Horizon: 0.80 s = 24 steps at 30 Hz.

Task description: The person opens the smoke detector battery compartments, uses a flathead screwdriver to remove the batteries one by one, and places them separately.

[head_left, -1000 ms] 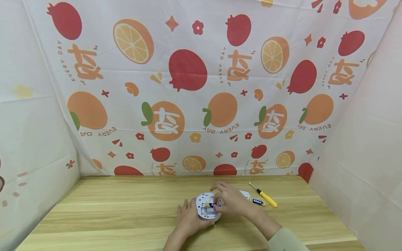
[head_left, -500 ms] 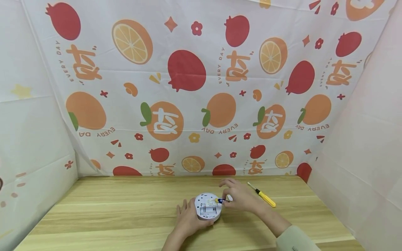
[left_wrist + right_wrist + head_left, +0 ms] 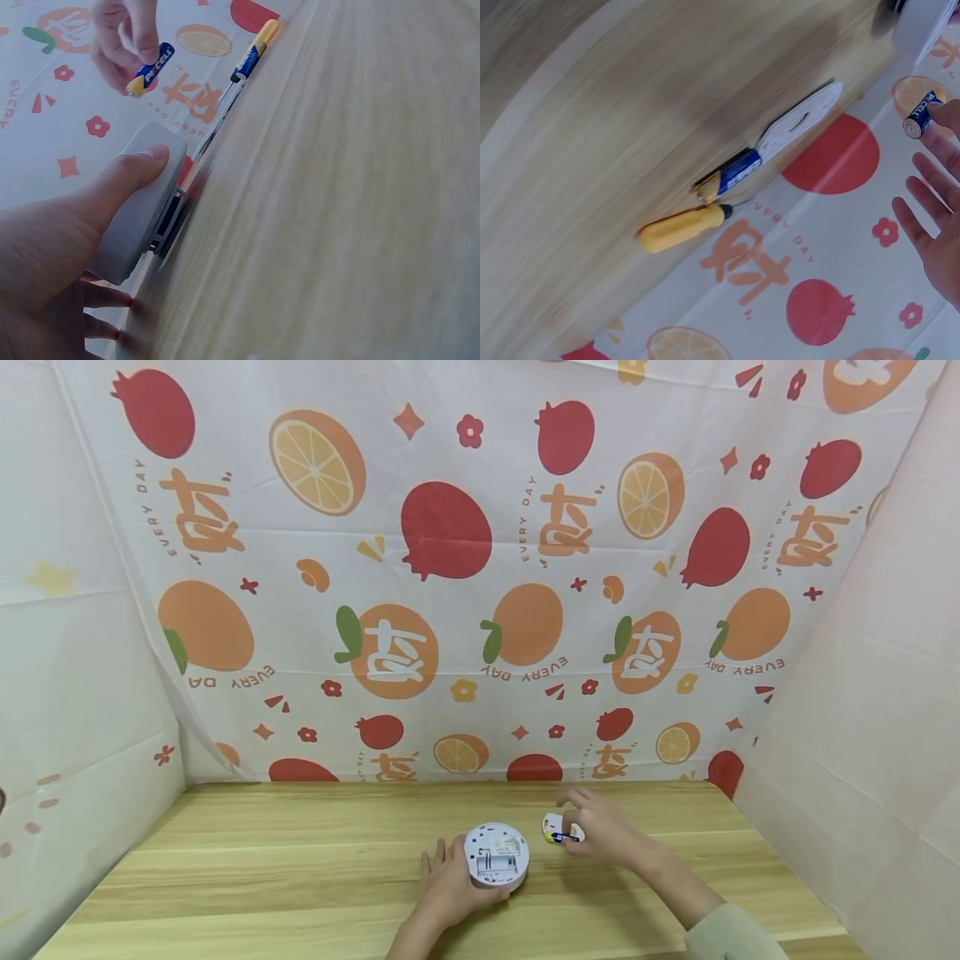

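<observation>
My left hand holds a round white smoke detector against the table, its thumb on the near side. The detector's back faces up, showing an uncovered battery bay. To the right, my right hand pinches a blue and yellow battery between thumb and finger, held above the table. In the head view that battery overlaps a white mounting plate lying flat on the wood. A second battery lies at the plate's end in the right wrist view, hidden behind my right hand in the head view.
A screwdriver with a yellow handle lies beside the second battery, covered by my right arm in the head view. The wooden table meets a fruit-printed cloth at its back edge, with pale cloth walls at both sides.
My right hand has moved right with the battery, from over the detector to over the mounting plate. The screwdriver has become hidden in the head view. My left hand has stayed on the detector.
</observation>
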Available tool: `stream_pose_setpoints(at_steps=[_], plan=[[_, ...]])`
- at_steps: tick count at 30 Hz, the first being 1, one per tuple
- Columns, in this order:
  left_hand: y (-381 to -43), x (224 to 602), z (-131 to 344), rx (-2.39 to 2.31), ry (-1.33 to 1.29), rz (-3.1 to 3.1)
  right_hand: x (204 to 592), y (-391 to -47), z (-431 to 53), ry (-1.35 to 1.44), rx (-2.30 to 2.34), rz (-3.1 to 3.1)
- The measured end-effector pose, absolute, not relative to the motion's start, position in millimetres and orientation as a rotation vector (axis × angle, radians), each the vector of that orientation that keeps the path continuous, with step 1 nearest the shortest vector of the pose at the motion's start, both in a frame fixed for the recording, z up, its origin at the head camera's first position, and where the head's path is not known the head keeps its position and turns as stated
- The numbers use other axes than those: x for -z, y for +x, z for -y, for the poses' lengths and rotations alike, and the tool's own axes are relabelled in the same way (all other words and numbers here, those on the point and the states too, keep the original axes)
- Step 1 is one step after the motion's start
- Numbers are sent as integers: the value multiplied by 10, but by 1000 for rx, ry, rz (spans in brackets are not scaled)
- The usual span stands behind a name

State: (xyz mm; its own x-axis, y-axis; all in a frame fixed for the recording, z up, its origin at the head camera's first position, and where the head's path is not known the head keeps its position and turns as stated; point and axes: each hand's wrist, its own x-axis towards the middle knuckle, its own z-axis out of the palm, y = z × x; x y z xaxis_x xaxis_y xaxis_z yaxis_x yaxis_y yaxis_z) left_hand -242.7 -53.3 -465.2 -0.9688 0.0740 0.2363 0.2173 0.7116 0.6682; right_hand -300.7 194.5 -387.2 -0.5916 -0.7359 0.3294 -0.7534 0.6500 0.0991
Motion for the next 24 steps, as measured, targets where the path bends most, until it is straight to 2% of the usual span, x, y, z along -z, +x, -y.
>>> stream_pose_setpoints(at_steps=[24], plan=[[-2420, 4658, 531, 1088, -242, 2715, 4007, -3047, -2402, 969, -49, 2629]])
